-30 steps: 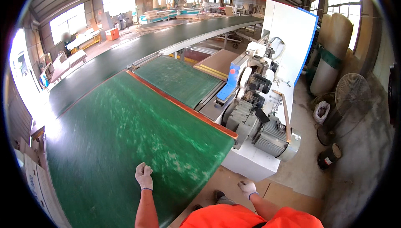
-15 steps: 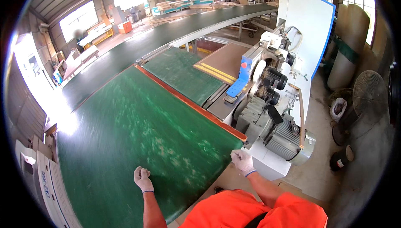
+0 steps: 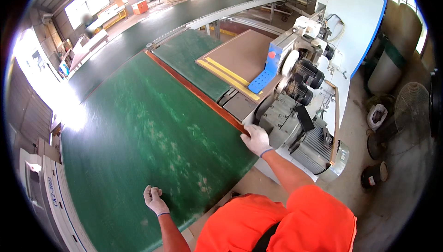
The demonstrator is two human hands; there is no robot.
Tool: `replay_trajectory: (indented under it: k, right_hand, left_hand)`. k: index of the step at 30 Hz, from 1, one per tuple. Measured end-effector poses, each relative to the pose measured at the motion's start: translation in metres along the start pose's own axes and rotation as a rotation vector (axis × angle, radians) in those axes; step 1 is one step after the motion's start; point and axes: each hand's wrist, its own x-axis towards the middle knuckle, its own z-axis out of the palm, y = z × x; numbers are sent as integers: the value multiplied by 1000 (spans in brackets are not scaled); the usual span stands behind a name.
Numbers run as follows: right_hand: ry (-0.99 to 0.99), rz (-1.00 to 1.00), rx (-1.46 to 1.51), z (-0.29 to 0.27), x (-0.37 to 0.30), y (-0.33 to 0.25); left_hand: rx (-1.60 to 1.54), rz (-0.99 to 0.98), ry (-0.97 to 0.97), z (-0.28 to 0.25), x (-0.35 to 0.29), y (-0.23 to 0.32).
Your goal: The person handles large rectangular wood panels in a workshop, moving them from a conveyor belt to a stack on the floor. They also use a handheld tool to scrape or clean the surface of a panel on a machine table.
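Nearest, the gloved L hand (image 3: 156, 201) is held over a green belt (image 3: 124, 136), fingers part-curled; whether closed can't be told. Beyond, the gloved R hand (image 3: 256, 140) is set at the near end of an orange strip (image 3: 199, 94), grip hidden. Farther off, a brown panel (image 3: 244, 53) w/ yellow stripes is seen, partly under a blue bracket (image 3: 262, 82).

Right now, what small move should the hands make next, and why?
Probably bring the left hand toward the red strip: it looks empty over the green surface, while the right hand is at that strip's near end, and the brown panel lies beyond the strip.
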Motion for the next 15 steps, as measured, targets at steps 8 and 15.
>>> replay_trajectory:
  k: [8, 15]
  right_hand:
    - [-42, -20, -205, 34, 50, 42]
    - [-206, -56, -246, 45, 89, 23]
  left_hand:
    - [28, -29, 67, 12, -40, 7]
    - [67, -18, 51, 19, -65, 4]
